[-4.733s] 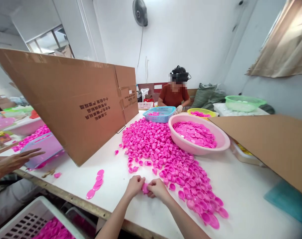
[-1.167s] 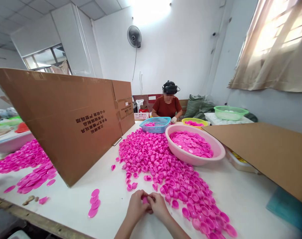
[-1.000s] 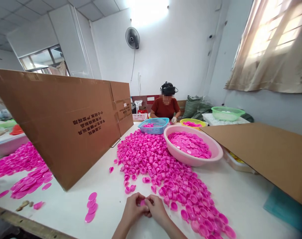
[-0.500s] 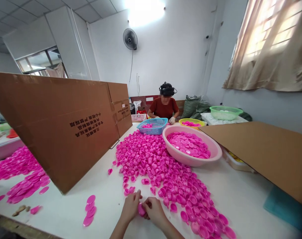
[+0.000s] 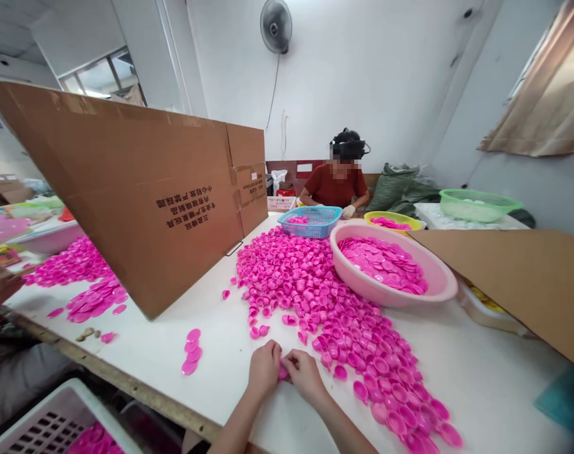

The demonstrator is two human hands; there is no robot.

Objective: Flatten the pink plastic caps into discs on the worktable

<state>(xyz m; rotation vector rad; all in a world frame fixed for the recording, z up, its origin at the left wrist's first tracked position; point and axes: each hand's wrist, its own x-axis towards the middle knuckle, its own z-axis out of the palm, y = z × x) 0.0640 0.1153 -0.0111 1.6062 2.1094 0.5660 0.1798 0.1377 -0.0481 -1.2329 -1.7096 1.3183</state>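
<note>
Close to the table's near side, my left hand point(image 5: 264, 367) and my right hand point(image 5: 306, 373) meet, fingers closed on one small pink plastic piece point(image 5: 283, 372). Fingers cover most of that piece, so whether it is a cup, a disc or both joined cannot be told. Just beyond my hands spreads a large heap of small pink plastic cups point(image 5: 310, 302), running down to the right. To the left of my left hand lies a short row of flat pink discs point(image 5: 191, 353), overlapping one another.
A pink basin point(image 5: 445, 287) full of discs stands behind the heap, near a blue basket point(image 5: 331, 228) and a yellow bowl point(image 5: 416, 224). Cardboard point(image 5: 173, 170) walls the left side; another sheet point(image 5: 513, 265) lies right. A white crate point(image 5: 74, 403) sits below the edge. Someone works opposite.
The view has tipped downward and shifted, so a crate below the table edge now shows. My hands have drawn closer around the pink piece, and less of it is visible.
</note>
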